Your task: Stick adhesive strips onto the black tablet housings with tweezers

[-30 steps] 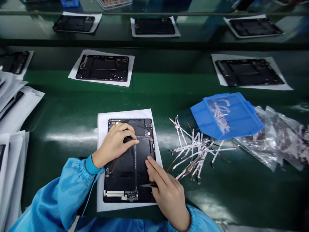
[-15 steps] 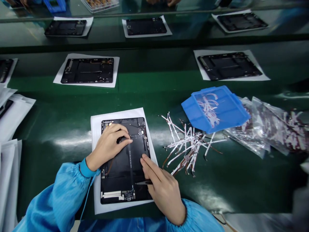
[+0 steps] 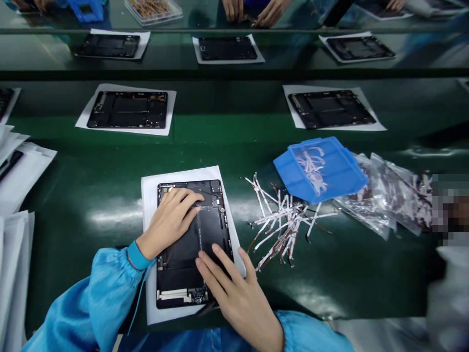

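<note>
A black tablet housing [image 3: 183, 269] lies on a white sheet [image 3: 154, 313] in front of me. A thin flex cable [image 3: 200, 234] runs lengthwise down its middle. My left hand [image 3: 170, 220] rests over the housing's upper part, fingers stretched out and thumb apart, near the cable's upper end. My right hand [image 3: 238, 293] spreads its fingers across the lower right side, two fingertips at the cable. Dark tweezers [image 3: 208, 308], partly hidden and blurred, stick out from under the right palm. A small board [image 3: 198, 295] sits at the housing's bottom edge.
Loose white and brown flex cables [image 3: 289, 220] lie at right, beside a blue bin [image 3: 337, 171] and plastic bags [image 3: 377, 195]. Further housings [image 3: 128, 110] rest on sheets across the bench. Paper sheets [image 3: 14, 274] are stacked at left. Another person's hands [image 3: 256, 11] show at the back.
My right hand has spread its fingers and reached left onto the cable; the tweezers have shifted down beneath it. The fingers of my left hand have straightened. The whole view has shifted slightly.
</note>
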Demonstrator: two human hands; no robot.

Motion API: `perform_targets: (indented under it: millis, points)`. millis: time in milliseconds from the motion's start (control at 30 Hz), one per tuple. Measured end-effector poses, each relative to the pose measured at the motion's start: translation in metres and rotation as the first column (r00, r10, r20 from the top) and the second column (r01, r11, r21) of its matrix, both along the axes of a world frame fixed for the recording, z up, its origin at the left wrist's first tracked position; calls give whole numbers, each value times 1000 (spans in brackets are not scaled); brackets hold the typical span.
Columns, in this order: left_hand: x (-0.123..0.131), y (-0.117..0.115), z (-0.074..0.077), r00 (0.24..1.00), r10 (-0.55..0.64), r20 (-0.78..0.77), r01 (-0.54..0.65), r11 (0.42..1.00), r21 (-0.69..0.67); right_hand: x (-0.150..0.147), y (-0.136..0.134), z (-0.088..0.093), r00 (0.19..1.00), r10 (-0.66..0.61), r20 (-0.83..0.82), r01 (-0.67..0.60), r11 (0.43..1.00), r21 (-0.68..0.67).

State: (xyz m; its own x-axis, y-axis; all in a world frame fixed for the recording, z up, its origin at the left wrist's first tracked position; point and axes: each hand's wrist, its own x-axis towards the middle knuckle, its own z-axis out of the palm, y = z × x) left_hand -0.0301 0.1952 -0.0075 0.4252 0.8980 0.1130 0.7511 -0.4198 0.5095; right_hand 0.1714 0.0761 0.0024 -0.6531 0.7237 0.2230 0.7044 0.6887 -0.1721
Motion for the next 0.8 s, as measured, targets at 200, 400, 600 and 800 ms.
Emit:
perform_targets:
  millis: [200,400,600,800]
  points:
    - [0,-1,1,999,1,47,-1,1000,-7,-12,58,-7,999,-49,-3,48,997,-68]
    - [-7,4,3,993,49,103,-52,998,25,-15,78,-16,970,-126,-209,89,980,-177]
    - [-24,36,10,991,123,-55,-122,992,18,-10,83,-24,726,-314,-612,266,949,-172]
    - [-27,65,15,960,144,-241,-164,984,-66,-4,89,-22,621,-334,-709,284,939,-194]
